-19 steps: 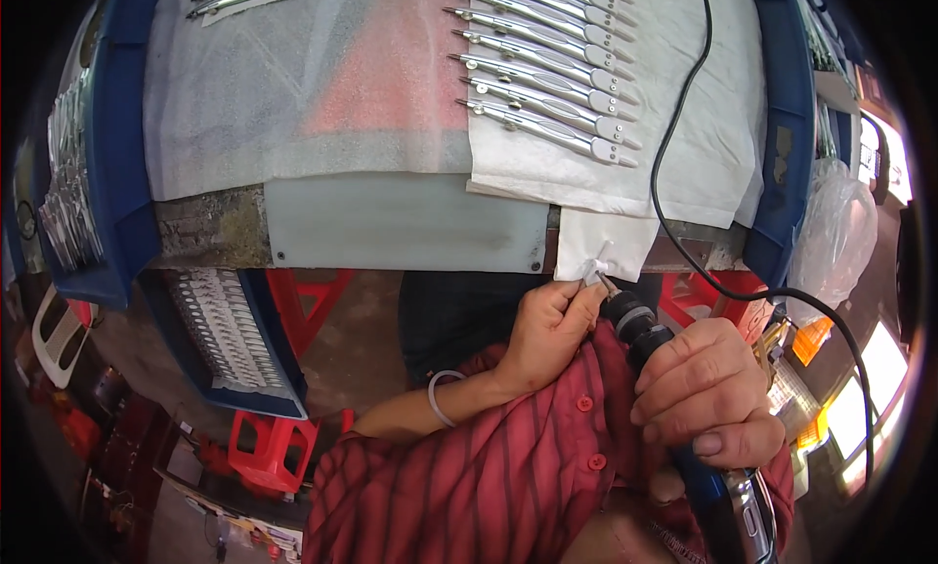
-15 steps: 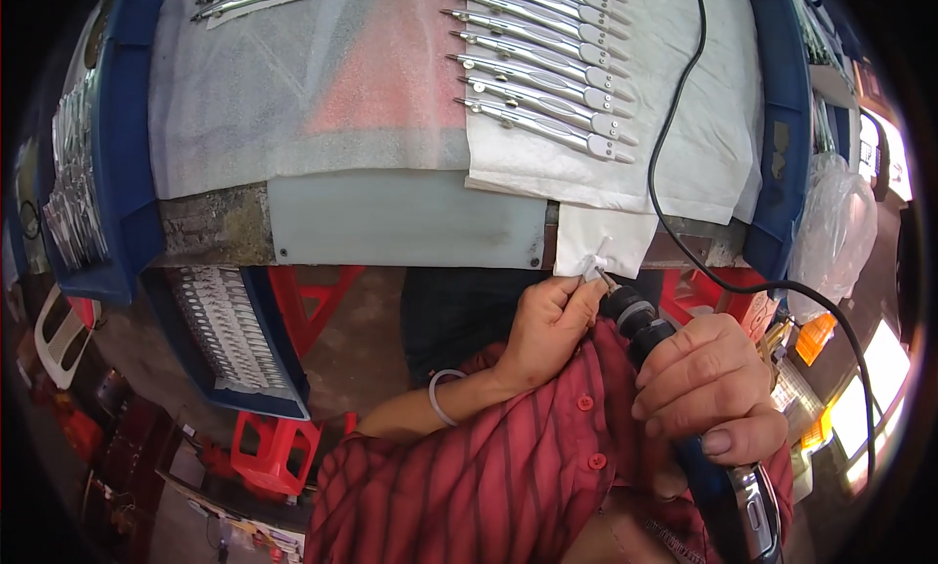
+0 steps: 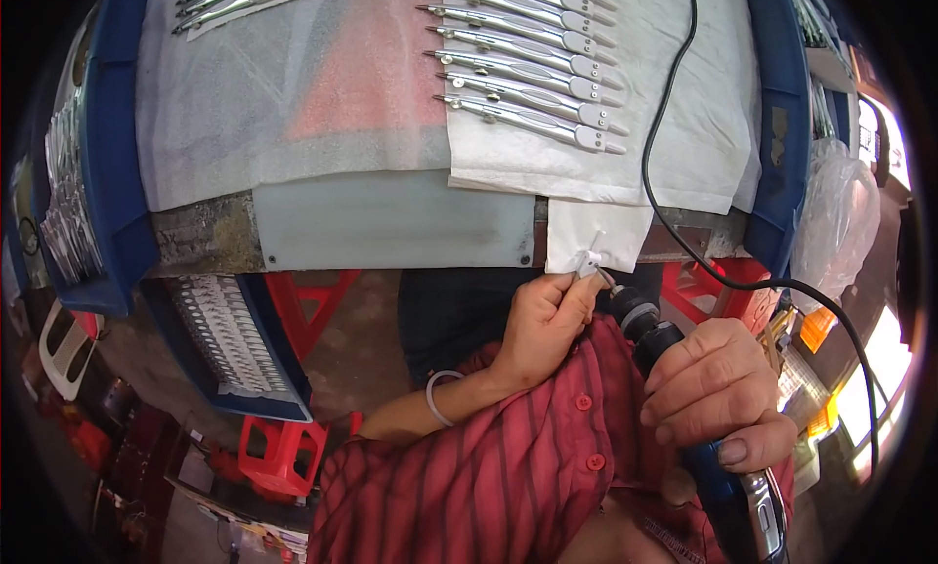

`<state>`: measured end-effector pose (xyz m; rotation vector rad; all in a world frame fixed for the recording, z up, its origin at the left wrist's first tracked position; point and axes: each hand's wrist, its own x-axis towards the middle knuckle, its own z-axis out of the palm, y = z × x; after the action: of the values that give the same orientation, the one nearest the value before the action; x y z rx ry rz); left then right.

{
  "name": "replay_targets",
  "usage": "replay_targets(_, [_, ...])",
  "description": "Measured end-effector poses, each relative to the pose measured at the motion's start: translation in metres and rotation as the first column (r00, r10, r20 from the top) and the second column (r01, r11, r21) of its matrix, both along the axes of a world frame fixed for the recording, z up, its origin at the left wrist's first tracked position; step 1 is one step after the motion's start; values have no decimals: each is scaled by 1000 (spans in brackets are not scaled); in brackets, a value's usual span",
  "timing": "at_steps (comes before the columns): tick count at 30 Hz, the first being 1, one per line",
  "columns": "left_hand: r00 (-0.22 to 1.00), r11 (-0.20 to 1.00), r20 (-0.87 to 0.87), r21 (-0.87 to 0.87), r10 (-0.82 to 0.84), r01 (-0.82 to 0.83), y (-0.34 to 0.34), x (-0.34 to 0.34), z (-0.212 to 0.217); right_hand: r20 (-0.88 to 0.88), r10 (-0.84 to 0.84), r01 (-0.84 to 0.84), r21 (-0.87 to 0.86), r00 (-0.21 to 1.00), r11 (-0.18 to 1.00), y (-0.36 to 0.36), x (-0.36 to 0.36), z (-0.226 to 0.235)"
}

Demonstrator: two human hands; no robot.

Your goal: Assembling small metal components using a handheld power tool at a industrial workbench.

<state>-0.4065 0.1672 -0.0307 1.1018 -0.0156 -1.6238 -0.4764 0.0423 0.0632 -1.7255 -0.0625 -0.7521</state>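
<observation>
At the table's front edge my left hand pinches a drawing compass by its silver head. The head's thin stem points up over a white cloth flap, and my fingers hide the rest. My right hand wraps around a blue and black electric screwdriver, which tilts up to the left. Its chuck and slim bit come close to the compass head; whether the tip touches is too small to tell. Several finished-looking silver compasses lie in a row on the white cloth beyond my hands.
A black cord curves across the cloth and over the table's right edge. Blue bins flank the table, and a blue tray of metal parts sits lower left. More compasses lie far left. Red stools stand below.
The compass head shows more between my left fingertips, and the screwdriver bit has drawn slightly away from it. My right hand has shifted slightly right and down. The view has moved a little.
</observation>
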Motion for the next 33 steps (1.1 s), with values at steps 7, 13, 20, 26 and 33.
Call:
replay_targets(7, [1000,1000,-4,18,1,-1,-1,0,1,-30,16,-16,-3,999,1000,-1,-1,1])
replay_targets(13, [999,1000,29,14,-26,25,-2,2,1,-34,26,-25,17,999,1000,-4,3,-1])
replay_targets(20, [999,999,26,38,-24,23,0,2,-1,42,-5,-2,173,999,985,1,10,-6])
replay_targets(26, [999,1000,46,15,-19,19,-1,0,1,-10,66,-65,68,998,996,-8,8,-4])
replay_targets(33, [1000,1000,21,12,-12,11,0,-1,-1,69,18,-28,144,997,989,-1,4,-2])
